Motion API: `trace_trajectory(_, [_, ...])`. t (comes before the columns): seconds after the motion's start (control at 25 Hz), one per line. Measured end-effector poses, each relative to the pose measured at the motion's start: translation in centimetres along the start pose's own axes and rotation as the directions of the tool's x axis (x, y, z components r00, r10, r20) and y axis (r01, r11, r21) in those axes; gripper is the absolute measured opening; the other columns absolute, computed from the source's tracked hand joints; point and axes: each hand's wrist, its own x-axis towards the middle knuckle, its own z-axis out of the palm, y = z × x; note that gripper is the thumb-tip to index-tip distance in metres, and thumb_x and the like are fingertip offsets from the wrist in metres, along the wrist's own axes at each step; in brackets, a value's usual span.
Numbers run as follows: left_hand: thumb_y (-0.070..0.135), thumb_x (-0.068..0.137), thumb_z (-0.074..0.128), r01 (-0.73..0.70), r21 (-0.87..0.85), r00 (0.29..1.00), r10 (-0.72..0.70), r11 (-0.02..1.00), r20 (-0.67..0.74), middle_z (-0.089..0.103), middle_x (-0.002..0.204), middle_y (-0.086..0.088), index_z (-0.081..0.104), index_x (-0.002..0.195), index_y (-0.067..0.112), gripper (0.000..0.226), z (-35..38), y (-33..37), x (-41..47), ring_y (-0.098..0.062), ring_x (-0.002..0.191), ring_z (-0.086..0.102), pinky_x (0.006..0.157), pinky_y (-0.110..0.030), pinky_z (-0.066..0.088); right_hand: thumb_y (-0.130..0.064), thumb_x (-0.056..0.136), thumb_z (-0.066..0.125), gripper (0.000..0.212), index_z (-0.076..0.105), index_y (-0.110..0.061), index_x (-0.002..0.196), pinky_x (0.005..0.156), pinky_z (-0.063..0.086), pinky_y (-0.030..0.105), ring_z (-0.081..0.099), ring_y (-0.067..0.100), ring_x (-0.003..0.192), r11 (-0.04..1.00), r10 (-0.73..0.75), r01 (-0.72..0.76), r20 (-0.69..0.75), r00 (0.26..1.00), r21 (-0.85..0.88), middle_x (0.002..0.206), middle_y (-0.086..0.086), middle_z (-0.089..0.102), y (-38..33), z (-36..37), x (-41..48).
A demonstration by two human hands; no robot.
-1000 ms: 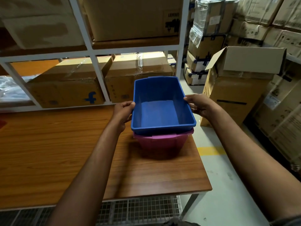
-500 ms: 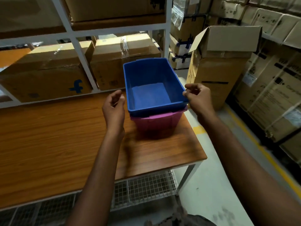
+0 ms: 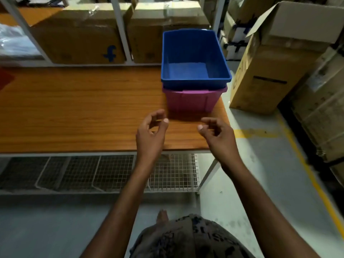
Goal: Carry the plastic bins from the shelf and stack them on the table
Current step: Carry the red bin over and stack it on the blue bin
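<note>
A blue plastic bin (image 3: 195, 58) sits nested in a pink plastic bin (image 3: 191, 100) at the right end of the wooden table (image 3: 78, 108). The blue bin is empty inside. My left hand (image 3: 151, 135) hovers over the table's front edge, fingers loosely curled, holding nothing. My right hand (image 3: 217, 135) hangs level with it near the table's right corner, also loosely curled and empty. Both hands are well short of the bins and touch neither.
Cardboard boxes (image 3: 80, 34) fill the white shelf behind the table. An open tall carton (image 3: 275, 56) stands on the floor at the right, with more cartons beyond. A wire mesh rack (image 3: 115, 172) lies under the table. Yellow floor lines (image 3: 305, 164) mark the aisle.
Both hands have let go of the blue bin's rims and drawn back toward me. The view has pulled away from the table, and the stacked bins stay in place.
</note>
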Motion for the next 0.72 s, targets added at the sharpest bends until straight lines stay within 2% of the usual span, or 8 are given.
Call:
trace_trajectory(0.12, [0.028, 0.098, 0.067, 0.049, 0.146, 0.999, -0.047, 0.988, -0.018, 0.068, 0.123, 0.017, 0.065, 0.126, 0.036, 0.030, -0.8, -1.7, -6.5, 0.003, 0.112, 0.062, 0.084, -0.016, 0.050, -0.025, 0.092, 0.075, 0.021, 0.070, -0.023, 0.113, 0.069, 0.049, 0.010, 0.063, -0.004, 0.079, 0.999, -0.015, 0.018, 0.086, 0.996, -0.029, 0.091, -0.008, 0.070, 3.2, 0.2, -5.8])
trace_trajectory(0.32, [0.034, 0.098, 0.066, 0.134, 0.312, 0.991, -0.118, 0.941, -0.071, 0.058, 0.136, 0.019, 0.058, 0.135, 0.042, 0.039, -4.1, -4.2, -17.5, -0.001, 0.128, 0.053, 0.099, -0.027, 0.048, -0.037, 0.093, 0.072, 0.028, 0.068, -0.027, 0.119, 0.071, 0.049, 0.010, 0.066, 0.004, 0.090, 0.997, -0.021, 0.042, 0.293, 0.956, -0.063, 0.097, -0.010, 0.069, 6.5, 1.2, -13.5])
trace_trajectory(0.52, [0.039, 0.096, 0.065, 0.261, 0.410, 0.952, -0.161, 0.874, -0.261, 0.056, 0.135, 0.024, 0.054, 0.135, 0.048, 0.042, -10.2, -5.0, -25.3, -0.001, 0.128, 0.050, 0.100, -0.024, 0.042, -0.043, 0.093, 0.070, 0.031, 0.065, -0.031, 0.121, 0.077, 0.053, 0.023, 0.064, 0.007, 0.094, 0.984, -0.065, 0.139, 0.491, 0.869, -0.115, 0.101, -0.013, 0.065, 7.2, 4.2, -19.8])
trace_trajectory(0.72, [0.041, 0.097, 0.063, 0.341, 0.412, 0.907, -0.181, 0.845, -0.380, 0.055, 0.144, 0.015, 0.050, 0.144, 0.041, 0.049, -16.8, -5.8, -30.3, -0.009, 0.134, 0.047, 0.109, -0.043, 0.044, -0.051, 0.093, 0.065, 0.037, 0.061, -0.035, 0.125, 0.077, 0.047, 0.018, 0.060, 0.000, 0.099, 0.933, -0.140, 0.308, 0.600, 0.788, -0.187, 0.106, -0.019, 0.062, 6.3, 8.8, -24.8])
